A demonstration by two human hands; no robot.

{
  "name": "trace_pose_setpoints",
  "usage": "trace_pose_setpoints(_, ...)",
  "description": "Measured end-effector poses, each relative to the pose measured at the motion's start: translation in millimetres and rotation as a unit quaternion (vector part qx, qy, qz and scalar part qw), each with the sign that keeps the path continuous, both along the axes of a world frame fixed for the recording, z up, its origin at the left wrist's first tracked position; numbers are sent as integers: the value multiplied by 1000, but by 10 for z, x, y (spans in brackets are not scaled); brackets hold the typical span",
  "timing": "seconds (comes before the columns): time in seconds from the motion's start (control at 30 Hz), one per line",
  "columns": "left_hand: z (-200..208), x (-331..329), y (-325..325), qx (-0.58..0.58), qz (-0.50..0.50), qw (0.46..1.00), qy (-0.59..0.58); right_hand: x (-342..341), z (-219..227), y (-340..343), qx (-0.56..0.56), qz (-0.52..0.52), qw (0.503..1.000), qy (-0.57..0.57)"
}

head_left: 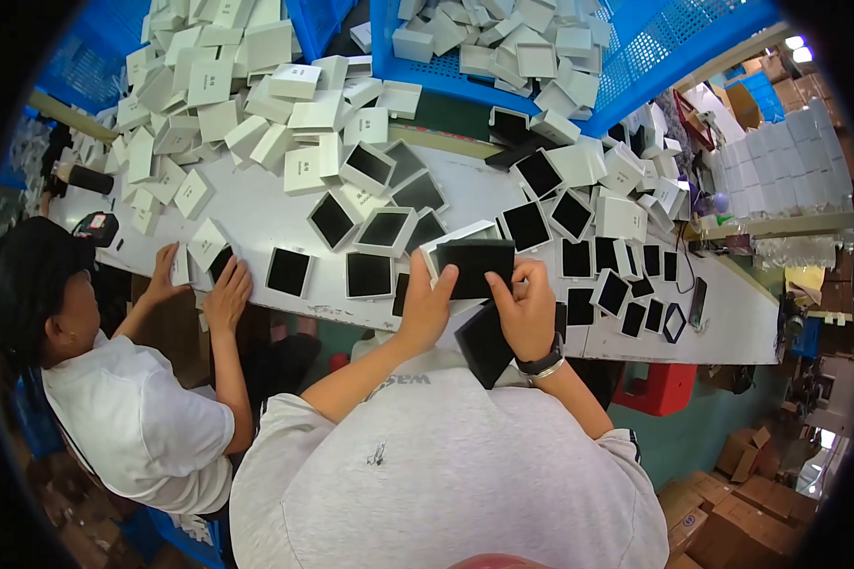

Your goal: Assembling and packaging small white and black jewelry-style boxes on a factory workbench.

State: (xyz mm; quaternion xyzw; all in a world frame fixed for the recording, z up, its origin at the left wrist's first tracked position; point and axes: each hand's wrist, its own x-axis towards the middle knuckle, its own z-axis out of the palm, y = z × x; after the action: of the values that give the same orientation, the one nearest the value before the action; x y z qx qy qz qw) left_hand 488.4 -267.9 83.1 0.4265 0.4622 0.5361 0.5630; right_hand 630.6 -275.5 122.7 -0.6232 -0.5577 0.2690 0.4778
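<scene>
Head view, looking down over a grey-shirted chest to a long white table. Left hand and right hand meet at the table's near edge, both closed on a black square pad: left thumb against its left edge, right fingers curled over its right side. The pad sits just above an open white box, which lies on the table directly behind the hands. A second black pad hangs tilted below the right hand, pinned between that hand and the body; exact grip cannot be made out. Dark watch on the right wrist. Rows of open white boxes with black linings spread left and right along the table; a heap of closed white boxes is piled at the far left, and a blue crate holds more at the far side. To the left, a co-worker in a white shirt has both hands on small boxes at the table edge.
</scene>
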Motion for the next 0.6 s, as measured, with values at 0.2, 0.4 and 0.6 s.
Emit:
trace_pose_setpoints(0.2,-48,-88,56,-25,-20,988,-152,150,152,39,-106,131,984,-48)
trace_pose_setpoints(0.4,-33,42,29,-21,-26,999,0,118,189,26,-24,87,970,-225)
trace_pose_setpoints(0.6,-229,-46,32,-57,-75,994,51,467,-451,27,-235,197,938,165)
